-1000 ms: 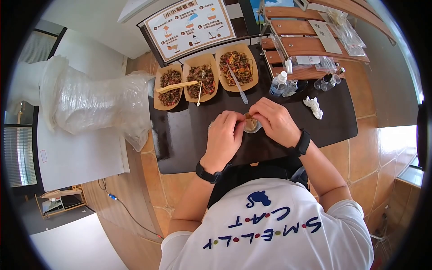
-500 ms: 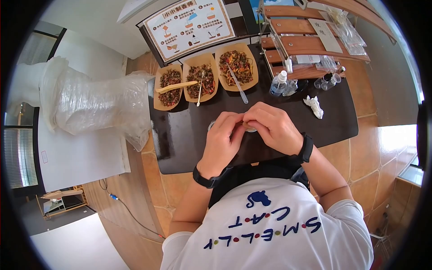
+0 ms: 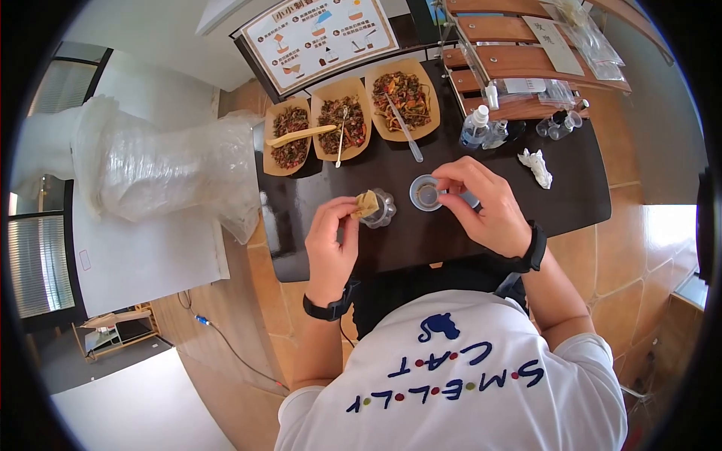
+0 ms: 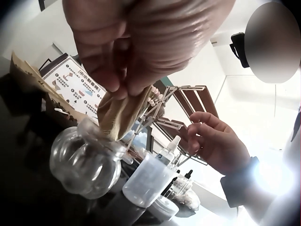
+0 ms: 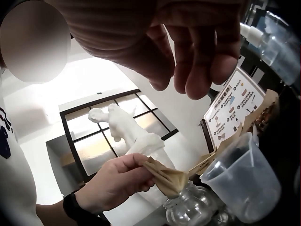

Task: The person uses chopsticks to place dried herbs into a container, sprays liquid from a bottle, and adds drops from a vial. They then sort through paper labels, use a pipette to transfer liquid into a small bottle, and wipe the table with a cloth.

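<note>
My left hand [image 3: 331, 237] pinches a small, folded brown filter pouch [image 3: 366, 204] by its top edge. In the left wrist view the pouch [image 4: 117, 117] hangs at the mouth of a clear, lobed, pumpkin-shaped jar [image 4: 84, 162] standing on the dark table. A translucent plastic cup [image 3: 416, 197] stands to the jar's right. My right hand [image 3: 492, 214] is over the cup's right side in the head view, thumb and fingers parted. From the right wrist view, those fingers hold nothing and the cup [image 5: 244, 186] stands apart from them.
Three paper trays [image 3: 359, 139] of dried plant bits line the table's back, with a wooden tool [image 3: 301, 136] and a plastic dropper [image 3: 406, 131] across them. Spray bottle [image 3: 475, 128], small bottles and crumpled tissue [image 3: 535, 167] lie right, before a wooden rack [image 3: 519, 60]. An instruction sign [image 3: 320, 41] stands behind.
My hands were together over the cup, fingers on the brown pouch. They have parted: the left has carried the pouch left to the jar, the right has let go and moved slightly right.
</note>
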